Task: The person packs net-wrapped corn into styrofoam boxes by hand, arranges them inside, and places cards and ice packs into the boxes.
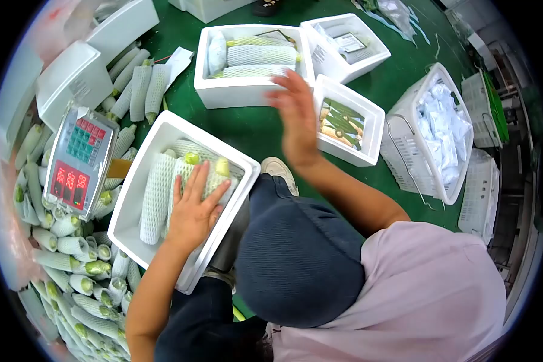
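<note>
My left hand (193,208) lies flat with fingers spread on pale green-tipped vegetables (158,196) in white foam net sleeves. They lie inside a white foam box (127,208), which is tilted on or beside a scale whose display (69,184) shows red digits. My right hand (300,123) is raised in the air, a little blurred, its fingers apart and nothing in it. Behind it stands a white foam box (241,93) packed with more sleeved vegetables and a white pouch (218,53). Beneath my right hand's side is a foam lid (371,148) or box holding a printed picture card (342,123).
A heap of sleeved vegetables (96,271) fills the left side. Another foam box (368,69) with a labelled packet stands at the back. A white basket (398,151) of white-blue pouches (443,130) is at the right. Foam pieces (75,78) lean at upper left.
</note>
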Demonstrator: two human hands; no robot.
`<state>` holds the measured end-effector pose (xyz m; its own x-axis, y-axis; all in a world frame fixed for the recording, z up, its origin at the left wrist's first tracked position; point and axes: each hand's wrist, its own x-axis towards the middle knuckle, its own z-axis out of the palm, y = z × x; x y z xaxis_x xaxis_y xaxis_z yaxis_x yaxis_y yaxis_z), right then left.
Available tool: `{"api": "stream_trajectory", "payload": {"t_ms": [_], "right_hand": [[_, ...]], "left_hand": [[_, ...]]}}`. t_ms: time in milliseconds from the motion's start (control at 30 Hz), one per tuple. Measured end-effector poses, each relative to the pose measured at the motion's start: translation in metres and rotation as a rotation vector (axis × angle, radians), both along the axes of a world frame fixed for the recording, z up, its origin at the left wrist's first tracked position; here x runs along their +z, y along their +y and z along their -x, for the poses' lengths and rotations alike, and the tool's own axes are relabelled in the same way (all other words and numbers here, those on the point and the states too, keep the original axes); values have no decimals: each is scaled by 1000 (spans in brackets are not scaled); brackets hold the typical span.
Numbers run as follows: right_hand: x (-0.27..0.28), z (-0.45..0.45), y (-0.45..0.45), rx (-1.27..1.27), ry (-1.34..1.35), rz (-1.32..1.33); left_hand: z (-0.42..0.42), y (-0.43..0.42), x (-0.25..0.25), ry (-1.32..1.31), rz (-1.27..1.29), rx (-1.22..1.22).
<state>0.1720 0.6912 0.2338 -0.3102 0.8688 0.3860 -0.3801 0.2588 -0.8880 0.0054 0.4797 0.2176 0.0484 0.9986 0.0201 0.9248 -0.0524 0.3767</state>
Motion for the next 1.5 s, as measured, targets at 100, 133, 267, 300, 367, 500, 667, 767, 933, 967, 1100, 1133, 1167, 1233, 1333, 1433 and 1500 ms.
{"api": "stream_trajectory", "payload": {"t_ms": [100,133,267,300,367,500,667,767,933,967,1100,1133,1167,1233,1333,1433,1500], "right_hand": [[-103,-140,49,-228,-587,72],[-142,-185,77,-309,-794,68],[-215,-285,162,-232,-1479,-327],[-217,-293,170,-131,-1539,-333],[-237,-311,189,-110,-1576,-277],[-238,-326,211,-56,-1612,-203],[-239,-329,221,-18,-1331,-149],[-238,-345,218,-166,-1530,-717],[-151,-299,177,-374,-1372,-582],[-148,-291,185,-363,-1305,-547],[-109,-202,149,-280,-830,-66],[-67,-147,104,-200,-666,-32],[-55,-114,88,-105,-506,118],[-22,-47,46,61,-333,172],[-21,-9,38,118,-305,180],[-46,-38,63,-124,-416,107],[-67,-83,81,-403,-747,-248]], "left_hand": [[0,2,16,-2,79,-46],[3,3,23,-60,130,-68],[28,-19,61,-459,194,76],[32,-33,68,-517,102,192],[51,-72,77,-710,-89,432],[85,-148,67,-931,-558,1107],[74,-174,55,-924,-715,1194],[73,-160,51,-951,-672,1106],[66,-121,57,-843,-615,898],[63,-113,56,-807,-605,821],[26,-50,66,-539,-338,368],[17,-29,55,-457,-373,194],[10,-11,42,-368,-410,27],[5,3,0,-181,-424,-38],[1,3,-16,-159,-254,-47],[6,-10,-17,-203,-141,-44],[9,-23,-29,-203,-273,-46]]}}
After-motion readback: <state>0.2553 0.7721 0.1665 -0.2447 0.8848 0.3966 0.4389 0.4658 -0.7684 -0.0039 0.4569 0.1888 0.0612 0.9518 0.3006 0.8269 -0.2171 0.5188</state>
